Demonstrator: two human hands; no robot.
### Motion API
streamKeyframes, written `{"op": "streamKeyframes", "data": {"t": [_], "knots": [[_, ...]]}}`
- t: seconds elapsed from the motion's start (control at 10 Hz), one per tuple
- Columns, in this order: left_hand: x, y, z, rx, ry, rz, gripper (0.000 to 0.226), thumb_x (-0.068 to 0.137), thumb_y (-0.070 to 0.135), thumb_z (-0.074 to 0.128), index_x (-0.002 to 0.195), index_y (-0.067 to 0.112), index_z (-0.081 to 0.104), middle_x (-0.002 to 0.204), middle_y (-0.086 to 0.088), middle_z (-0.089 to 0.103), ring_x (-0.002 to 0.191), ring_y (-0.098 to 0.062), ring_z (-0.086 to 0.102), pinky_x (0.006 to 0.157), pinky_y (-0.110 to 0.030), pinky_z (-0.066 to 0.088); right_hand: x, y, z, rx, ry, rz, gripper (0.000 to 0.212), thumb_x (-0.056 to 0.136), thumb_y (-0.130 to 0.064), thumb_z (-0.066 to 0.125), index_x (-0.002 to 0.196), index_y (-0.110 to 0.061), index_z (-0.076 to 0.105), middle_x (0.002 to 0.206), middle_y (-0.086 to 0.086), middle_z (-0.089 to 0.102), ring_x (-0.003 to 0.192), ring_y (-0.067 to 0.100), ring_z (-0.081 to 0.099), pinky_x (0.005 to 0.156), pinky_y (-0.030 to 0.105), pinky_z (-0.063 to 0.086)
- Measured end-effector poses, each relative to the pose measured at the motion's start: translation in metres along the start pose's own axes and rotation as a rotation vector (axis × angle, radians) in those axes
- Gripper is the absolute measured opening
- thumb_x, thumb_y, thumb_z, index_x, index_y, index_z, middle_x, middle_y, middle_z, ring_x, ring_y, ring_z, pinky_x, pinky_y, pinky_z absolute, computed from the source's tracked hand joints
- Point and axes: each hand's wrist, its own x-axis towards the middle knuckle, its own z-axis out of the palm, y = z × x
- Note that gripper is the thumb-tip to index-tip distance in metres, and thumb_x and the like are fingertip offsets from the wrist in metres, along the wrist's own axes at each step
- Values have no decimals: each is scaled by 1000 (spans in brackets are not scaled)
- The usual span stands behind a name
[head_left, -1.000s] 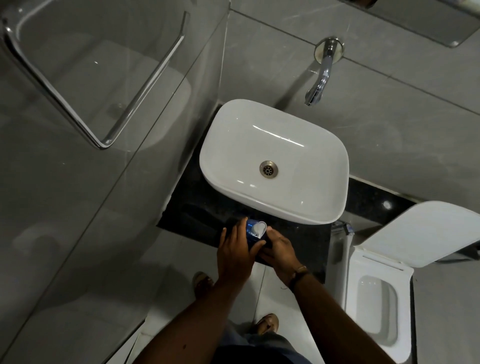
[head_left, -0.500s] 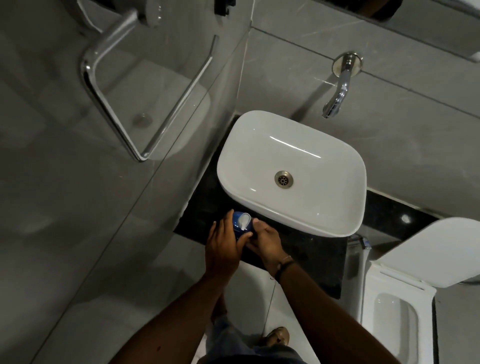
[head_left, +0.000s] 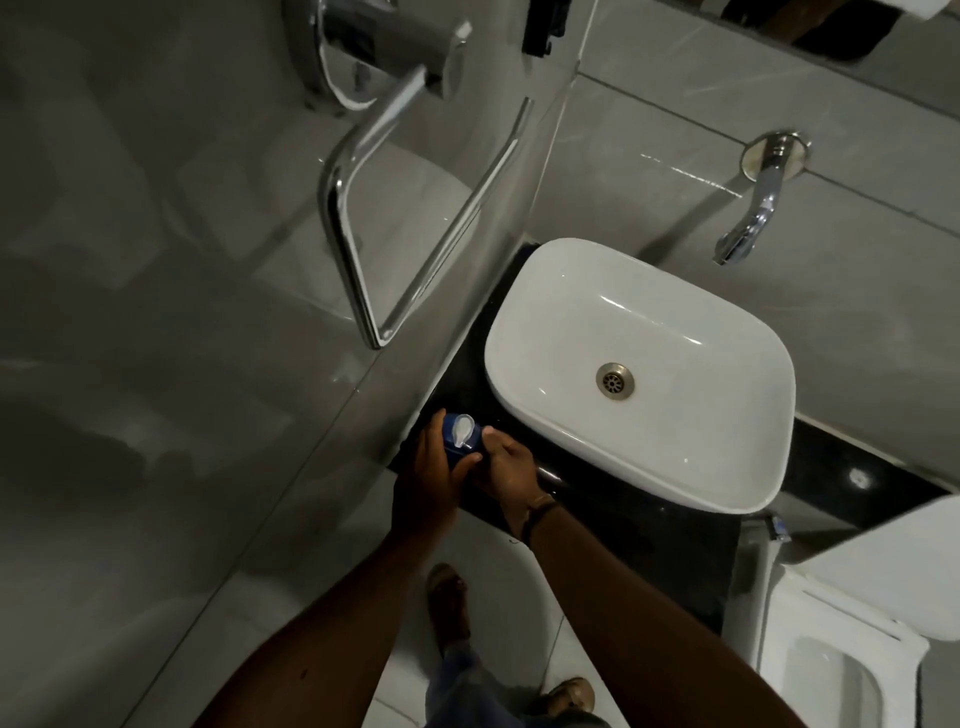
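1. A white countertop basin (head_left: 641, 374) sits at centre right on a black stone counter (head_left: 649, 540), with a metal drain (head_left: 615, 381) in its bowl.
2. At 1 o'clock a chrome wall spout (head_left: 753, 208) juts from grey wall tiles (head_left: 649, 156).
3. At 11 o'clock a chrome towel bar (head_left: 358, 228) (bent in a loop) shows on the glossy wall.
4. At 4 o'clock stands a white toilet (head_left: 841, 670), lid raised.
5. Pale floor tiles (head_left: 322, 545) lie at 6 o'clock; the light is dim.

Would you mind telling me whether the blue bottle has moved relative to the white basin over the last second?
Yes, slightly: the blue bottle has shifted left along the front of the white basin, toward its left corner.
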Motion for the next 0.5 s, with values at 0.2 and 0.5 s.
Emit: {"op": "streamKeyframes", "data": {"t": [0.2,0.5], "knots": [[0,1,1,-15,17,-13,80,93,59,55,158,19,30,157,-6,46,139,-26,49,103,-40,47,0,-2,1,12,-17,14,31,109,-20,54,124,2,69,138,35,66,109,33,64,114,56,49],[-17,26,-19,61,207,90,96,85,69,61,161,22,24,163,-6,39,148,-24,39,117,-45,39,-26,-20,-23,-203,19,-134,40,109,-40,49,130,-11,67,125,17,75,112,35,73,98,46,59]]}}
